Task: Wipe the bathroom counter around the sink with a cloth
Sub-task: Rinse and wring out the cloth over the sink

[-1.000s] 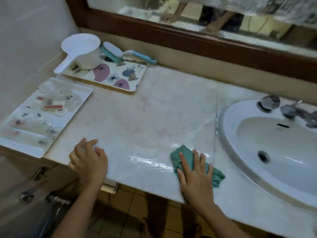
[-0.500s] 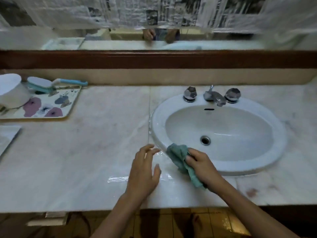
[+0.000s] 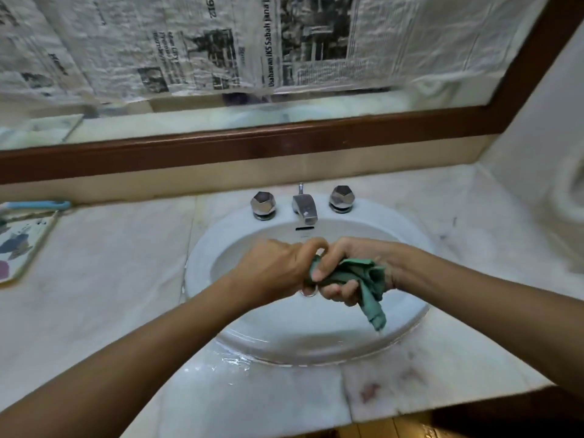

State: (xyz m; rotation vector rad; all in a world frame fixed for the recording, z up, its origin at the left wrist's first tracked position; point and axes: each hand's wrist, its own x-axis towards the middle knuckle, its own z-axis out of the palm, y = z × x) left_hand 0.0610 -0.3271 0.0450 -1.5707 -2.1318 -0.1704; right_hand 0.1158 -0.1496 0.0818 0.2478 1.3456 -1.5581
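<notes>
A green cloth (image 3: 366, 279) is bunched up in the air above the white oval sink (image 3: 316, 343). My left hand (image 3: 275, 267) grips one end of the cloth with curled fingers. My right hand (image 3: 350, 263) grips the other end, and a tail of cloth hangs down below it. Both hands are together over the basin. The pale marble counter (image 3: 110, 279) surrounds the sink, with a wet shiny patch (image 3: 234, 363) at the front rim.
A chrome tap (image 3: 304, 207) with two faceted knobs (image 3: 263, 203) (image 3: 340, 197) stands behind the basin. A flowered tray (image 3: 19, 248) with a blue-handled brush (image 3: 38, 205) lies at the far left. A brown-framed mirror (image 3: 284, 140) covered in newspaper is behind. Reddish stains (image 3: 369, 390) mark the front right counter.
The cloth was lifted off the counter's left side and brought over the basin. My left hand came off the counter and now grips the cloth together with my right hand.
</notes>
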